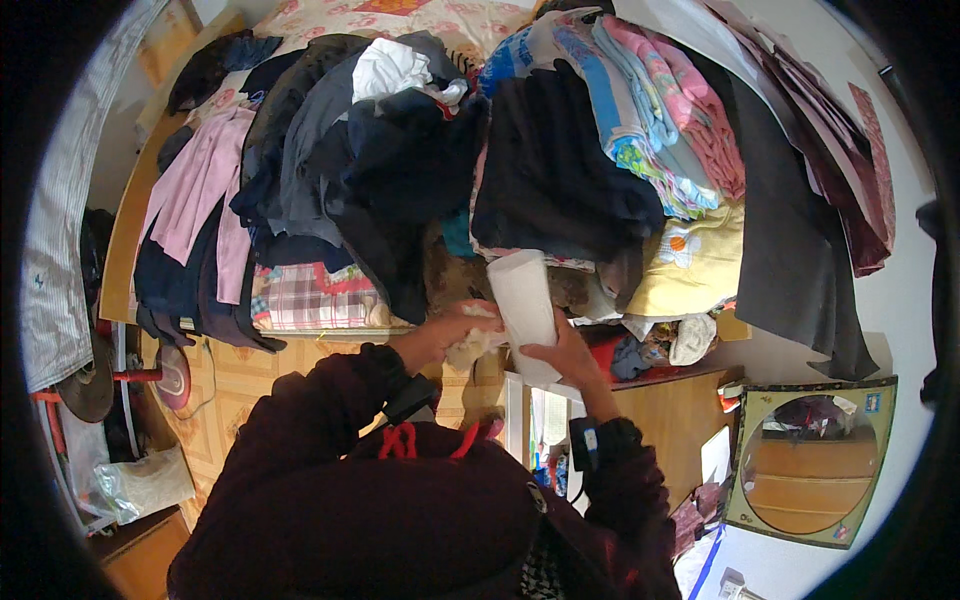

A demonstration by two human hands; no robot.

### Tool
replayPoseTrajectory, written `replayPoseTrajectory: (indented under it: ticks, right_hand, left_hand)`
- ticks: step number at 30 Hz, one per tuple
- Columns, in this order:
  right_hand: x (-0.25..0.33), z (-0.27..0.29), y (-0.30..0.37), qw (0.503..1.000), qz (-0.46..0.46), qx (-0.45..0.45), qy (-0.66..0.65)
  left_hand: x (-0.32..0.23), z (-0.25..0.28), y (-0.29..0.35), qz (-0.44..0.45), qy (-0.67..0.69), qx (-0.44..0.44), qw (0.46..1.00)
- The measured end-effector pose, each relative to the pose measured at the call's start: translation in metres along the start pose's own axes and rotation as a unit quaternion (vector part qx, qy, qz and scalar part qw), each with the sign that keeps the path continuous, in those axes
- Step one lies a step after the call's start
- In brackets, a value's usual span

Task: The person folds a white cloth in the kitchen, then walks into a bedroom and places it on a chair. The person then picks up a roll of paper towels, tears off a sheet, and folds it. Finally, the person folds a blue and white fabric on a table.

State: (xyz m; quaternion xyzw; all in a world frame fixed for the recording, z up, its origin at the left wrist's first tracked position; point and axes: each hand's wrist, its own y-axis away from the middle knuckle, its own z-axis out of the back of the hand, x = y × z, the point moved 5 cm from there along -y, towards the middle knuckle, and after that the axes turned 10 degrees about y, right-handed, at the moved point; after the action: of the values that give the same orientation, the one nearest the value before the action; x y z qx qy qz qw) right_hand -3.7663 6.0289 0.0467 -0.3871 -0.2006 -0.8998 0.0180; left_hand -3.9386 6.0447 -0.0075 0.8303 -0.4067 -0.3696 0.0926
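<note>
Cloth (470, 350), cream and crumpled, is bunched in the left hand (452, 328), the fingers curled in around it. Right beside it, the right hand (570, 352) has hold of a white folded piece (523, 300), long and flat, tilted with its upper end leaning left; the thumb lies across the near face, and the other fingers are hard to make out. Both hands are out in front of the body at the near edge of the bed (290, 30), and what a load that bed carries! On the left, a pink garment (205, 150) drapes toward the near edge, then comes a big heap of dark clothes (400, 160) topped by a white cloth (388, 70). Just beyond the white piece sits a dark folded stack (560, 165), with blue and white fabric (595, 75) and pink fabric (690, 95) beside it on the right. Lower down, a yellow cloth (700, 265) shows its motif, and a plaid cloth (315, 305) peeks out at the near left. Over at lower right, well apart from the hands, a mirror (810, 465) with an oval glass leans in its green-edged frame.
</note>
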Motion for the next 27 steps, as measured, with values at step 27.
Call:
replayPoseTrajectory:
  ticks: [27]
  right_hand:
    - [-0.042,0.053,-0.076,0.893,0.121,-0.245,0.358]
  left_hand:
    - [-0.050,-0.015,-0.078,-0.054,-0.121,-0.060,0.989]
